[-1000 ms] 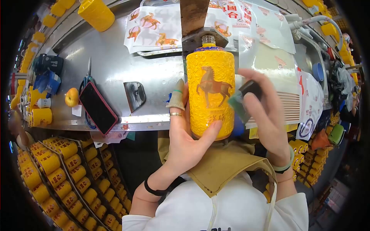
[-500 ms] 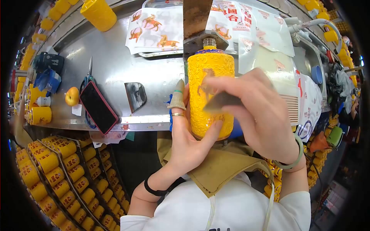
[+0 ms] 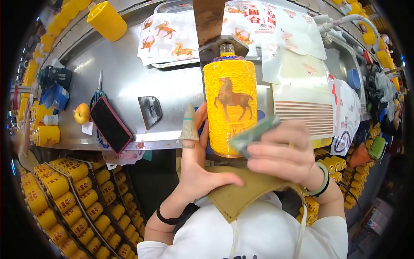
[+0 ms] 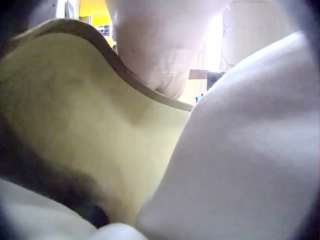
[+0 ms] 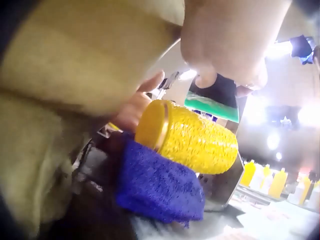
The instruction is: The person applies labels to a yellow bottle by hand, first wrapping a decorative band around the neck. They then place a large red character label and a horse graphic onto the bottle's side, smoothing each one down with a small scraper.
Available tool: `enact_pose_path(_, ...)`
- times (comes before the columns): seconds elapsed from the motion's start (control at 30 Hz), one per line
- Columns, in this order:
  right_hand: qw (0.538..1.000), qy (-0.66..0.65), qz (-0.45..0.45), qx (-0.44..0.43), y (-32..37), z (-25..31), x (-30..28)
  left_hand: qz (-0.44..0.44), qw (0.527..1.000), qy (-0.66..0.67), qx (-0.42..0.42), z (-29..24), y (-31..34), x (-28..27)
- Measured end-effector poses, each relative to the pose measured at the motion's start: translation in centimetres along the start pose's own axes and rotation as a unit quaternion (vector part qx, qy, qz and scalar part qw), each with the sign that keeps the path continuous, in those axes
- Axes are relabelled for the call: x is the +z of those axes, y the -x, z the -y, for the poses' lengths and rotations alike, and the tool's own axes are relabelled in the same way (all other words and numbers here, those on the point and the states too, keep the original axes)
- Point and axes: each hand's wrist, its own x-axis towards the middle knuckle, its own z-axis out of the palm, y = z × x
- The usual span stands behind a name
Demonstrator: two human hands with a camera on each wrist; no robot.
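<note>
A yellow embossed bottle [image 3: 233, 108] with a horse picture and a bare glass neck stands out in the head view. My left hand [image 3: 194, 172] is at its left side, thumb stretched out below the base and fingers straight along the edge. A ribbed finger cover [image 3: 189, 127] sits on one of those fingers. My right hand [image 3: 284, 151] grips a dark flat scraper [image 3: 254, 136] with a green edge, overlapping the bottle's lower right. In the right wrist view, the bottle lies above a blue cloth [image 5: 157, 187]. Apron and sleeve cloth fill the left wrist view.
A metal post [image 3: 209, 26] rises by the bottle's neck. Horse decal sheets [image 3: 166, 36] lie at the back, striped sheets [image 3: 304, 116] at right. On the left are a phone [image 3: 111, 125], scissors [image 3: 100, 82], an apple [image 3: 81, 113] and a dark plate [image 3: 150, 112]. Yellow bottles fill racks [image 3: 64, 203] below.
The right hand swept the scraper across the horse, then back down to the bottle's lower right. The left thumb came off the bottle's front. The bottle shifted slightly left in view.
</note>
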Motion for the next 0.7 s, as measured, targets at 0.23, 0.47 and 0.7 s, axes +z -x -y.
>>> enact_pose_path(0.23, 0.86, -0.264, -0.131, 0.416, 0.6, 1.9, 0.7, -0.064, 0.994, 0.083, -0.038, -1.0, -1.6, 1.0)
enact_pose_path(0.47, 0.805, -0.321, -0.087, 0.491, 0.6, 0.9, 4.6, -0.089, 0.988, 0.088, -0.096, -2.2, -2.8, 2.5)
enact_pose_path(0.7, 0.783, -0.339, -0.076, 0.515, 0.4, 1.1, 4.3, -0.093, 0.987, 0.087, -0.099, -2.2, -2.9, 2.4)
